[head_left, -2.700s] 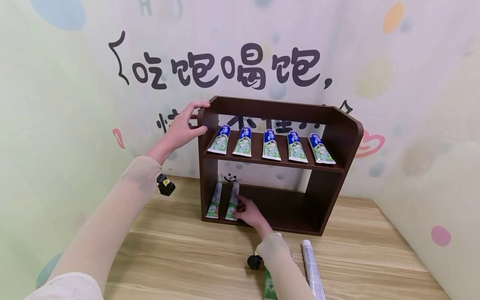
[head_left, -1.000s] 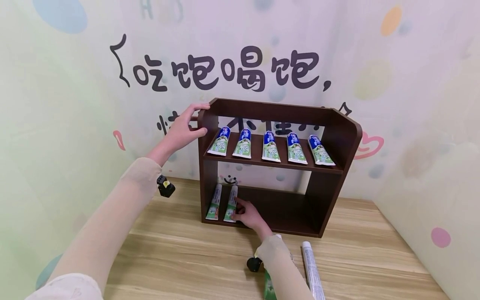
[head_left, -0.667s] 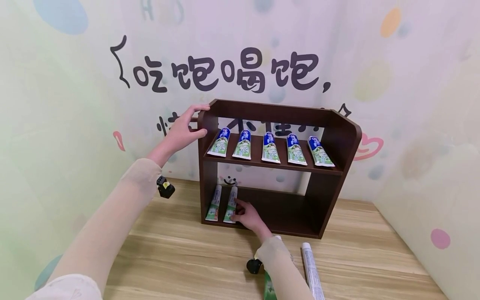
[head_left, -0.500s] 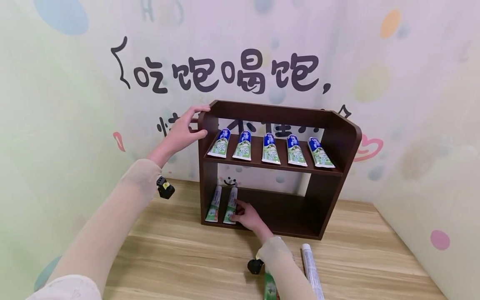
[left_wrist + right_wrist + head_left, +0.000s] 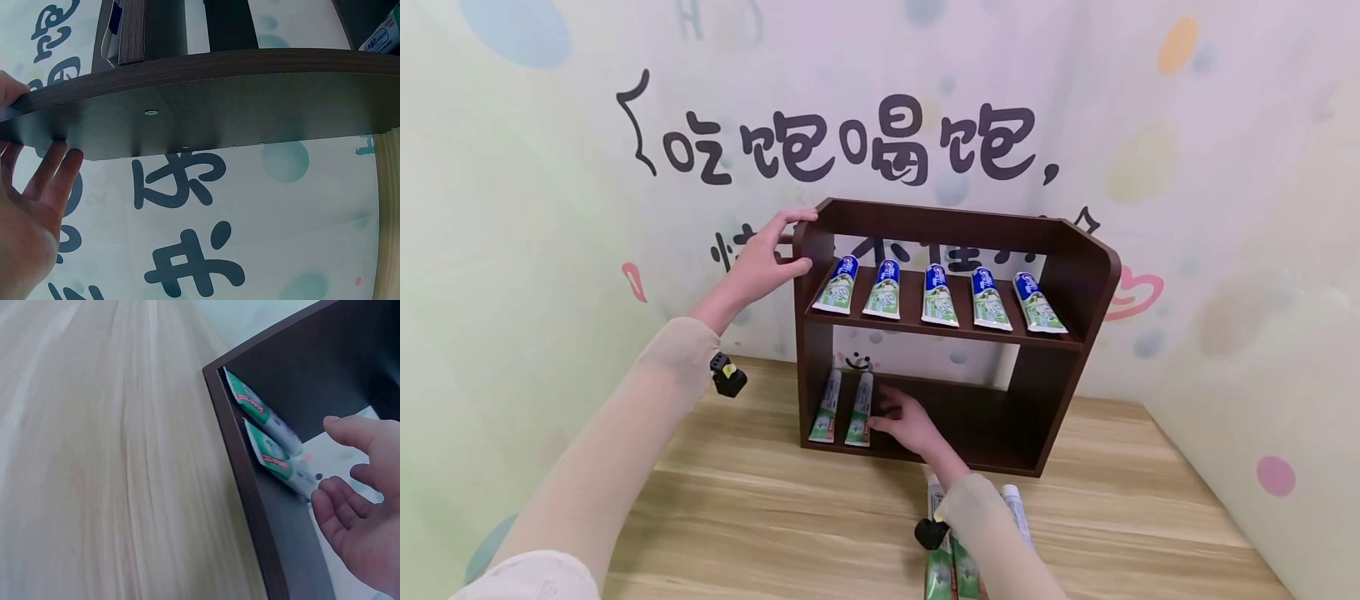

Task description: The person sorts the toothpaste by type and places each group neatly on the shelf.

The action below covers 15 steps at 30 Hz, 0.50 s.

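Observation:
My left hand (image 5: 760,262) grips the upper left side of a dark brown two-tier shelf (image 5: 1082,275); in the left wrist view, its fingers (image 5: 56,169) press the side panel. On the lower tier, two green-and-grey toothpaste tubes stand leaning at the left end. Just right of the second toothpaste tube (image 5: 859,412), my right hand (image 5: 910,421) is held with loosely bent fingers and nothing in it. The right wrist view shows a gap between this hand (image 5: 362,494) and the tubes. The other toothpaste tube (image 5: 826,408) leans beside the left panel.
Several blue-and-green toothpaste tubes (image 5: 940,296) lie in a row on the upper tier. More toothpaste tubes (image 5: 938,567) lie on the wooden table (image 5: 760,508) in front, partly hidden by my right sleeve (image 5: 992,533). A printed wall hanging (image 5: 700,50) stands behind the shelf.
My right hand has let go of the second toothpaste tube and drawn slightly right. The tube stays leaning in place. My left hand keeps its hold on the shelf.

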Motion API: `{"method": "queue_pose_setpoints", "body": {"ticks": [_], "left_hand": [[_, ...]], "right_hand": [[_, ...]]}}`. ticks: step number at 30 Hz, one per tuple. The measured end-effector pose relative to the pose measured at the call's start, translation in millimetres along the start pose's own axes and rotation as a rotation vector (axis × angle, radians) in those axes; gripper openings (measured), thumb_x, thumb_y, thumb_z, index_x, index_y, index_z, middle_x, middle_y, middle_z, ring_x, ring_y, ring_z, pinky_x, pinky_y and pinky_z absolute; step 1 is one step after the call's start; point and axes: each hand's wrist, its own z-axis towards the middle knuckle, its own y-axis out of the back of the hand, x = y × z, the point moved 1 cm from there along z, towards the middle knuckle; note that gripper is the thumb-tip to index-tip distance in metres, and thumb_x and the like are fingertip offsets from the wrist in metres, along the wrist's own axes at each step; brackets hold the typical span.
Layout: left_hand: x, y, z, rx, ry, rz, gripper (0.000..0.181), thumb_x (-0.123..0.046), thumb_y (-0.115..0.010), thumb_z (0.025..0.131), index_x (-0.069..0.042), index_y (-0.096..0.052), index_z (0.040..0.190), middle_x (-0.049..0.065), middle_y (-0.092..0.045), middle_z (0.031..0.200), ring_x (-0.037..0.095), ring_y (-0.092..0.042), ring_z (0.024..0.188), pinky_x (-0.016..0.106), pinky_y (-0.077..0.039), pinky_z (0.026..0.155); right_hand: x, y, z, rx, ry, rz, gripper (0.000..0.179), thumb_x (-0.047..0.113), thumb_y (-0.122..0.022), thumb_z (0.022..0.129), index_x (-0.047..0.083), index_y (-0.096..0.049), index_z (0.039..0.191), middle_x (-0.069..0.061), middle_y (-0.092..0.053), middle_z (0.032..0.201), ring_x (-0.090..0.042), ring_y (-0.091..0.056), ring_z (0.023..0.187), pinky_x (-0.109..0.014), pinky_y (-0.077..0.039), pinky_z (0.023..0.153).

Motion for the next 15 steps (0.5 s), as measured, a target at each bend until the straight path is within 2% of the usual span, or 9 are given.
{"method": "queue_pose_setpoints", "body": {"ticks": [5, 15], "left_hand": [[-0.7, -0.4, 0.5, -0.003, -0.002, -0.001, 0.058, -0.015, -0.064, 0.092, -0.027, -0.043, 0.143, -0.003, -0.038, 0.158, 0.034, -0.051, 0.128, 0.053, -0.054, 0.098], [0.8, -0.3, -0.9, -0.002, -0.003, -0.006, 0.058, -0.014, -0.064, 0.092, -0.022, -0.042, 0.145, -0.002, -0.038, 0.158, 0.036, -0.051, 0.128, 0.054, -0.053, 0.098]], "right_hand": [[5, 14, -10.6, -0.043, 0.001, 0.006, 0.063, 0.016, -0.073, 0.087, 0.006, -0.049, 0.144, -0.020, -0.062, 0.125, -0.027, -0.062, 0.105, -0.043, -0.053, 0.090], [16, 33, -41.7, -0.108, 0.002, -0.010, 0.059, 0.016, -0.075, 0.086, 0.011, -0.054, 0.141, -0.013, -0.065, 0.121, -0.026, -0.063, 0.103, -0.037, -0.054, 0.087]]}}
